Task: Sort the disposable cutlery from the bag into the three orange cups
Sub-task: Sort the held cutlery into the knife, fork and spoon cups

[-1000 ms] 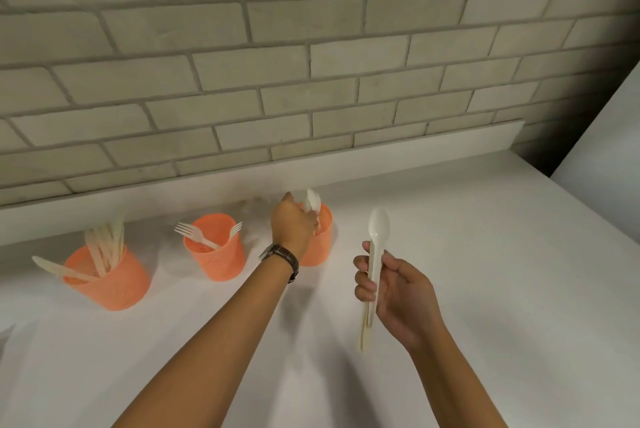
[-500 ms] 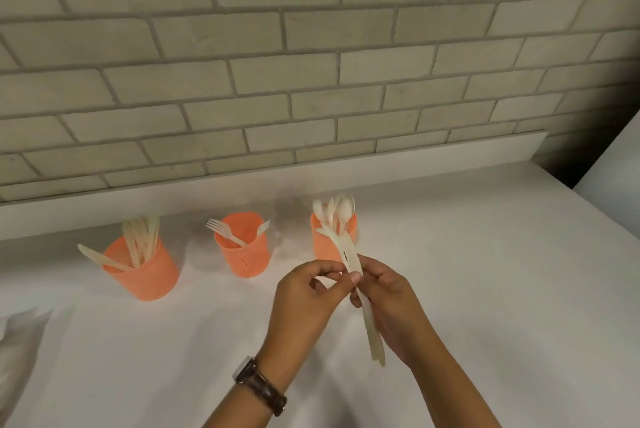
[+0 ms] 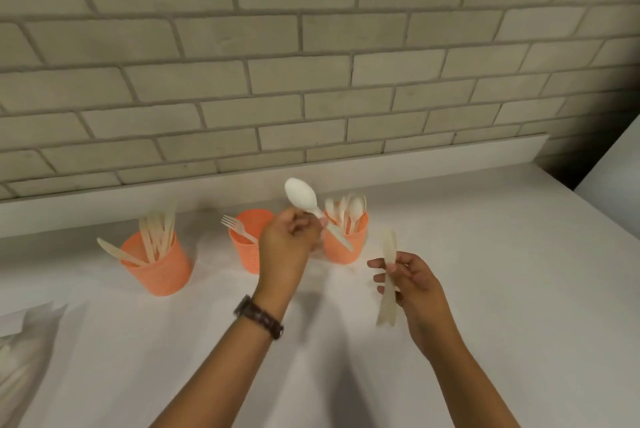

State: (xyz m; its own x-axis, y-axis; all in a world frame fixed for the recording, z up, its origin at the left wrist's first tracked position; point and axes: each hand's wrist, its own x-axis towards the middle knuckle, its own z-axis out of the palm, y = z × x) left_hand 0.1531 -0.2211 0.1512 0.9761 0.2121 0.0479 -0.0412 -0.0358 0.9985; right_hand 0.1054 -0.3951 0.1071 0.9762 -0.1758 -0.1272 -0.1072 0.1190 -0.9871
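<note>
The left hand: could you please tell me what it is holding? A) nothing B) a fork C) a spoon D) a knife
C: the left hand pinches a white spoon by its handle, bowl up, in front of the rightmost orange cup; the right hand holds other cutlery.

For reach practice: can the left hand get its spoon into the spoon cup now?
Probably yes: the left hand holds the spoon right by the spoon cup, and the right hand is clear of it.
</note>
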